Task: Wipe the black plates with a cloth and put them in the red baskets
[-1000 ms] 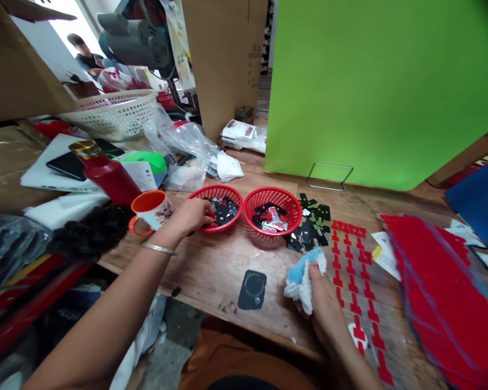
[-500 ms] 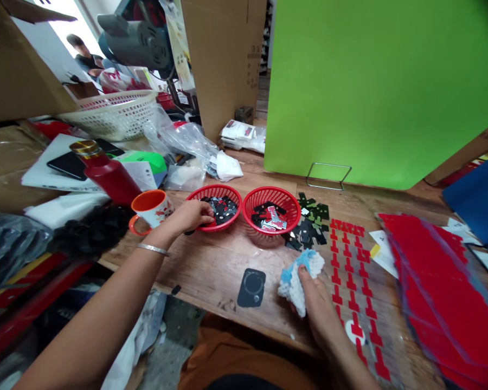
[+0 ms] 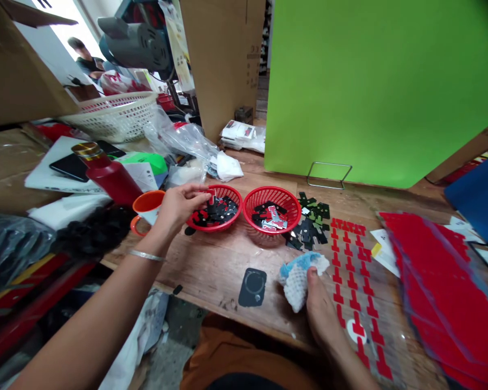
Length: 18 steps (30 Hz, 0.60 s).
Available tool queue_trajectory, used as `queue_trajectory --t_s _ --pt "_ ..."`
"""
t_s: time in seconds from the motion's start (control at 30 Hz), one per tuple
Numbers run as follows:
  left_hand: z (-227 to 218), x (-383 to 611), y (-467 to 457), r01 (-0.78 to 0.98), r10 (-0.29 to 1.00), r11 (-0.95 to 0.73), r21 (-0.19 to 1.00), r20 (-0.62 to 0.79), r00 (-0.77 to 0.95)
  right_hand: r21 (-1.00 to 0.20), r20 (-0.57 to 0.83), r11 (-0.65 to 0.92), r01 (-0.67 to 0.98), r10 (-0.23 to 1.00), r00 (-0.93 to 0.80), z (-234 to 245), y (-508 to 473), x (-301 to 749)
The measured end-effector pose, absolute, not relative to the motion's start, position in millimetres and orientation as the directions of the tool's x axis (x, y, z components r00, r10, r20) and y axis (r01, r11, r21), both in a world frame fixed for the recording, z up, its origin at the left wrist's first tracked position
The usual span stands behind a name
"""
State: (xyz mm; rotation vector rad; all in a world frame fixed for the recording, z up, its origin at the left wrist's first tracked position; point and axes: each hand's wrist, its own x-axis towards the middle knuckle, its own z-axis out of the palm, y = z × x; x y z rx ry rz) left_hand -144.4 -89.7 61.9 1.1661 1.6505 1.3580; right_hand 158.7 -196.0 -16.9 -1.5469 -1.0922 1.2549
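Two hands work apart over the wooden surface (image 3: 211, 260): toward its left edge the left hand (image 3: 178, 205) hangs above the near rim of the left red basket (image 3: 228, 224), fingertips pinched on a small red piece (image 3: 210, 194) too small to show which way it points. Rightward, a black pad (image 3: 252, 287) lies by the near edge, long axis running near to far, and the right hand (image 3: 319, 311) is clamped on a bunched blue-and-white cloth (image 3: 301, 271) just beside it. A light pinch, raised straight clear of the rim, would likely keep neighbouring pieces from spilling.

Wooden table (image 3: 211, 265), red baskets (image 3: 273, 189), black pad (image 3: 252, 287)
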Motion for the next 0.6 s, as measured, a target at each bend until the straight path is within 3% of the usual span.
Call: queue_trajectory --t_s 0.07,0.17,0.27,0.37,0.43,0.6 --pt "63 -120 -104 0.072 0.944 0.088 0.993 -0.060 -0.325 -0.968 -0.203 -0.224 0.112 0.964 0.174 -16 -196 159" --pt "56 -75 -129 -0.102 0.960 0.179 0.979 -0.196 -0.199 -0.988 -0.120 -0.128 0.091 0.989 0.089 -7 -196 155" --pt "38 -34 -151 -0.193 0.955 0.276 0.942 -0.292 -0.056 -0.985 0.104 0.109 0.136 0.994 -0.041 1 -195 148" --pt "24 -8 -162 -0.218 0.944 0.324 0.921 -0.328 0.019 -0.906 0.300 0.338 0.254 0.937 -0.180 -4 -194 144" --pt "20 1 -165 -0.178 0.951 0.309 0.934 -0.303 0.060 -0.880 0.313 0.371 0.297 0.922 -0.228 -12 -194 145" --pt "22 2 -166 -0.030 0.944 0.270 0.962 -0.258 0.205 -0.921 0.219 0.267 0.285 0.957 -0.190 -22 -198 151"
